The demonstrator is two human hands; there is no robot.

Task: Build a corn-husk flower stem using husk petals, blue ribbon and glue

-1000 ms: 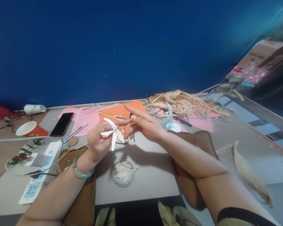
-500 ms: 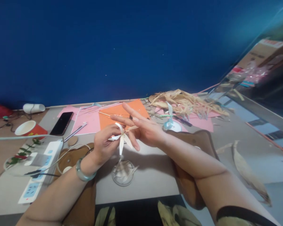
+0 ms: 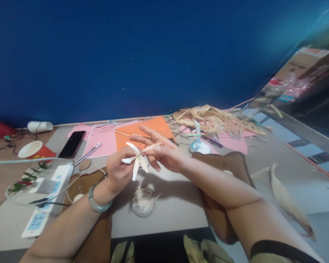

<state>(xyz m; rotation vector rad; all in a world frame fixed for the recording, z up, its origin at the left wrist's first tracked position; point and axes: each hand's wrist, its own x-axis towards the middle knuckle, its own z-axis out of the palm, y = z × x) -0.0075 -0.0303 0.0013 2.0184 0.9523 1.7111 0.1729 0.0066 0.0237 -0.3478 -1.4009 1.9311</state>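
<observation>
My left hand (image 3: 120,166), with a jade-coloured bangle at the wrist, is closed around the base of a handmade flower (image 3: 137,159). Its narrow cream-white petals spread out and face me. At the flower's right side is my right hand (image 3: 166,149), its thumb against one pale petal (image 3: 150,148) and two fingers stretched away to the left. The other fingers curl below that petal. What lies under the flower head is hidden by my hands. Below them on the table, a small clear round dish (image 3: 143,211) holds several loose pale petals.
Brown cushions (image 3: 222,164) lie under both forearms. A power strip (image 3: 48,204), black phone (image 3: 72,144) and red paper cup (image 3: 36,150) are at left. Behind my hands are orange paper (image 3: 159,126) and a dried husk pile (image 3: 208,118). A tape dispenser (image 3: 200,146) stands right of centre.
The flower has shifted slightly left and tilted in my left hand. More of the petal at my right thumb shows, and the right hand's fingers have turned a little.
</observation>
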